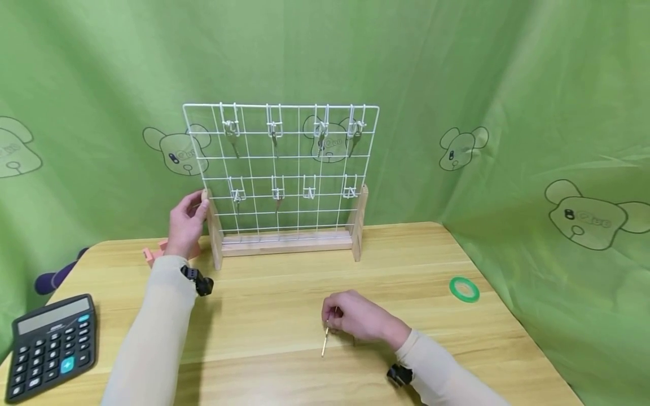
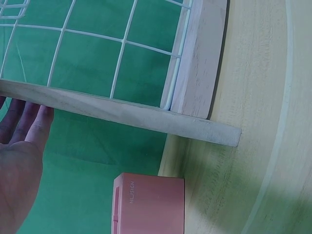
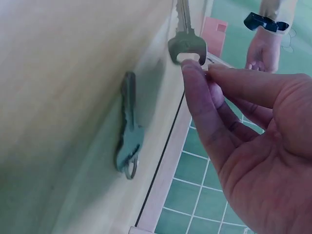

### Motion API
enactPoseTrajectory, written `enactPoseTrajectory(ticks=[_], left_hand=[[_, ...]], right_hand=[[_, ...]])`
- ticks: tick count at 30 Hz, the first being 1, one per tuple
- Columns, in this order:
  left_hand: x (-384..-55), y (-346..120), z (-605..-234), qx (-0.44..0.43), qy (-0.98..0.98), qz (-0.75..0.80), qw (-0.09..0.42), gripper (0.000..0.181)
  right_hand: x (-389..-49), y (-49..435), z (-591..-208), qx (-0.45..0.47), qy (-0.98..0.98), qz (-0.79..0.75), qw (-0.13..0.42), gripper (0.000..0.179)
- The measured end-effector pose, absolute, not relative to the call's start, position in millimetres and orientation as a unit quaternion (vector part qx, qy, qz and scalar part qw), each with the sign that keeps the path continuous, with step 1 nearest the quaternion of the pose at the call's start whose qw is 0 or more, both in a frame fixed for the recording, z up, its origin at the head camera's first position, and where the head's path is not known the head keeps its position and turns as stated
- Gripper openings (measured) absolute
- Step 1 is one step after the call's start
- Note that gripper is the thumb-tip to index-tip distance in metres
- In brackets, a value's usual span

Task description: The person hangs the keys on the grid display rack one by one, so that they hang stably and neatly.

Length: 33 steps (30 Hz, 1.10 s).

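Observation:
A white wire grid rack (image 1: pixel 286 243) on wooden supports stands at the back of the table. My left hand (image 1: pixel 187 223) holds the top of its left wooden post, thumb in front, and the left wrist view shows fingers (image 2: pixel 38 127) behind the wood. Over the table, my right hand (image 1: pixel 360 318) pinches a key (image 3: pixel 189 45) by its bow between thumb and forefinger, blade pointing away from the hand. A second key (image 3: pixel 129 126) with a small ring lies on the tabletop below; the hand mostly hides it in the head view.
Several keys (image 1: pixel 276 141) hang from hooks on the grid; the lower right hooks (image 1: pixel 349 189) hold none. A pink box (image 2: pixel 150 204) sits behind the left arm. A black calculator (image 1: pixel 53 344) lies at left, a green tape roll (image 1: pixel 453 288) at right. Green curtains surround the table (image 1: pixel 264 316).

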State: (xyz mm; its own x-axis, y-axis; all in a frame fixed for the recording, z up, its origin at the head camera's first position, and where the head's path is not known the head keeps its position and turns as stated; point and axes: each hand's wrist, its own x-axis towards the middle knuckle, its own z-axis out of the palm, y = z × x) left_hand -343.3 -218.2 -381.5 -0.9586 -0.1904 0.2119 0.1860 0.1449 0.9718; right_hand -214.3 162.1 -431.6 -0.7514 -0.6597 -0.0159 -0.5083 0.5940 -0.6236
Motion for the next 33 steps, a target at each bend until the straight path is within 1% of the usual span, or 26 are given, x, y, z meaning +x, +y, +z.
enactPoseTrajectory(ticks=[9,20,33], left_hand=[[-344.3,-219.9,-381.7,0.000,-0.743,-0.654,0.141,0.051],[-344.4,-220.3,-380.7,-0.004,-0.743,-0.655,0.138,0.052],[-345.4,-219.8,-382.2,0.000,-0.740,-0.658,0.140,0.050]], right_hand=[[-216.8,165.3,-423.7,-0.337,0.873,-0.331,0.124,0.018],[-219.7,166.2,-412.3,-0.320,0.870,-0.359,0.111,0.012],[-228.5,168.2,-405.1,-0.312,0.873,-0.368,0.069,0.012]])
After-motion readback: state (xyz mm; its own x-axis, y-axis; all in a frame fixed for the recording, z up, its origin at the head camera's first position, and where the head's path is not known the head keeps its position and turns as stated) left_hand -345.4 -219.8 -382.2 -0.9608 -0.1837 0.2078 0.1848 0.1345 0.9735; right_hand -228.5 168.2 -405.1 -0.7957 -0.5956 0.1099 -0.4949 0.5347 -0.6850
